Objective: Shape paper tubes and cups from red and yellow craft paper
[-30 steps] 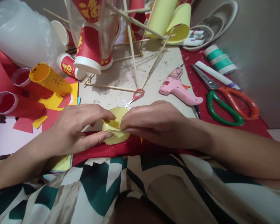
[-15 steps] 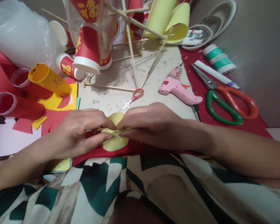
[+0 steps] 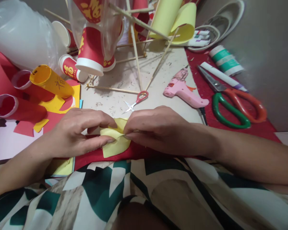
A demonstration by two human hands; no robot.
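Note:
A small piece of yellow paper [image 3: 115, 147], creased across its middle, is held between both hands close to my lap. My left hand [image 3: 83, 132] pinches its left side, thumb below and fingers above. On the right side, my right hand [image 3: 156, 129] grips the paper between thumb and fingertips. Just beyond the hands lie small scissors [image 3: 135, 102] with red handles, their blades spread. Behind them stands a frame of wooden sticks [image 3: 137, 54]. The fingers hide part of the paper's upper half.
A pink glue gun [image 3: 185, 92] rests to the right, beside large scissors [image 3: 230, 95] with green and orange handles. Red paper cups [image 3: 90, 48] in clear plastic hang ahead. Yellow and red paper tubes [image 3: 51, 81] stand on the left. Rolled yellow paper [image 3: 183, 24] lies at the back.
The yellow paper has turned and tilted in the hands, with more of its lower flap showing. The left fingers have shifted slightly away from the right hand. Surrounding things stay put.

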